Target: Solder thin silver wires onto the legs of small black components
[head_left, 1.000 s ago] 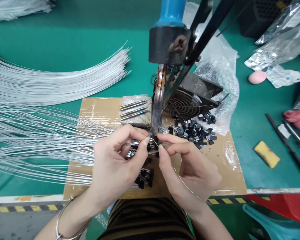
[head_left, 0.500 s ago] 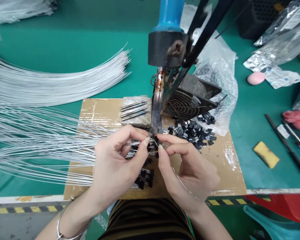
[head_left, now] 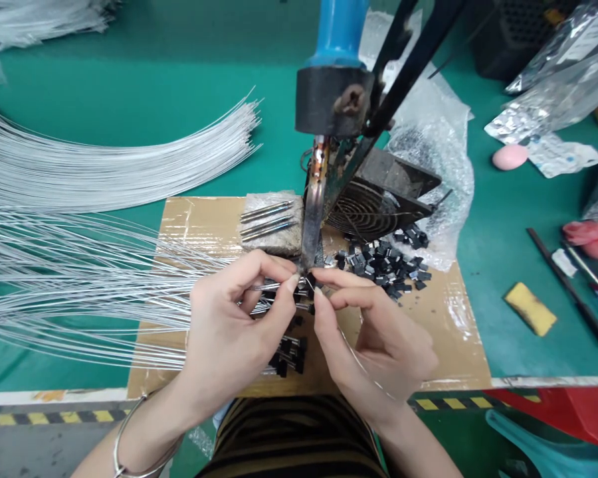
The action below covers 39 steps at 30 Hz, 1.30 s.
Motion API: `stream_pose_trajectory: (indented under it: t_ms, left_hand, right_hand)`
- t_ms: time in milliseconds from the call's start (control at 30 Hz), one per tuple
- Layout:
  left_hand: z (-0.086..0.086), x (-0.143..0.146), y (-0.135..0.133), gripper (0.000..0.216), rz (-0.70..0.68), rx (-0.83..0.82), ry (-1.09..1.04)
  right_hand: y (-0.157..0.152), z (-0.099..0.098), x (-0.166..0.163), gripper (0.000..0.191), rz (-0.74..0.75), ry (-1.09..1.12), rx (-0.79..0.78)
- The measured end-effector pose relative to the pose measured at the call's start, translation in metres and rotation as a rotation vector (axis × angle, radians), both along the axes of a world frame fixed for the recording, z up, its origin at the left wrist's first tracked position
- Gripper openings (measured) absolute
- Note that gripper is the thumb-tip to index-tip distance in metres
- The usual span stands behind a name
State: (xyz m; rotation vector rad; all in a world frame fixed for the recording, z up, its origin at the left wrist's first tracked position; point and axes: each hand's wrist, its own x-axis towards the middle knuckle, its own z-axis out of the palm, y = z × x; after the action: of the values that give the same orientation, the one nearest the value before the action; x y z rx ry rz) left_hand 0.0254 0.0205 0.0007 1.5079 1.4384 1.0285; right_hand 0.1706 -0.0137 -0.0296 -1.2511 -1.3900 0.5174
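Observation:
A soldering iron [head_left: 315,212] with a blue handle is clamped in a black stand, its tip pointing down between my hands. My left hand [head_left: 242,325] is closed in a pinch on a thin grey cable, whose metal end [head_left: 301,282] sits just under the tip. Solder wire [head_left: 361,365] runs across the palm of my right hand [head_left: 379,338], pinched between thumb and fingers, with its end close to the tip. Fingertips partly hide the joint. Below them lie several cable ends with black connectors [head_left: 294,352].
Loose black connectors [head_left: 391,265] are heaped on the cardboard [head_left: 443,332], by a small fan [head_left: 373,206]. Metal pins [head_left: 266,219] lie on a grey block. Grey cable bundles [head_left: 104,172] spread left. A yellow sponge [head_left: 531,309] and black rod [head_left: 571,285] lie right.
Almost nothing differs. My right fingers have shifted very slightly to the left with the solder wire; my left hand keeps its pinch at the iron tip.

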Motion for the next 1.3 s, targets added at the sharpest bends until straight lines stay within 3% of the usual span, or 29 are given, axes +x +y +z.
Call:
stream_pose_trajectory:
  t_ms: [900,1133,1200,1300]
  left_hand:
    - [0.001,-0.001,0.000,0.011,0.001,-0.026,-0.002]
    - [0.000,-0.004,-0.001,0.011,-0.029,-0.028,0.066]
    - [-0.001,-0.011,-0.002,0.011,-0.045,0.018,0.182]
    - [-0.006,-0.026,-0.006,0.012,-0.072,0.143,0.344]
  right_hand:
    - [0.001,0.000,0.000,0.025,-0.012,-0.017,0.027]
    - [-0.003,-0.003,0.001,0.022,0.036,0.035,-0.054]
    - [-0.004,-0.006,0.007,0.018,-0.019,0.077,-0.100]
    - [-0.005,-0.010,0.027,0.004,-0.256,0.125,-0.183]
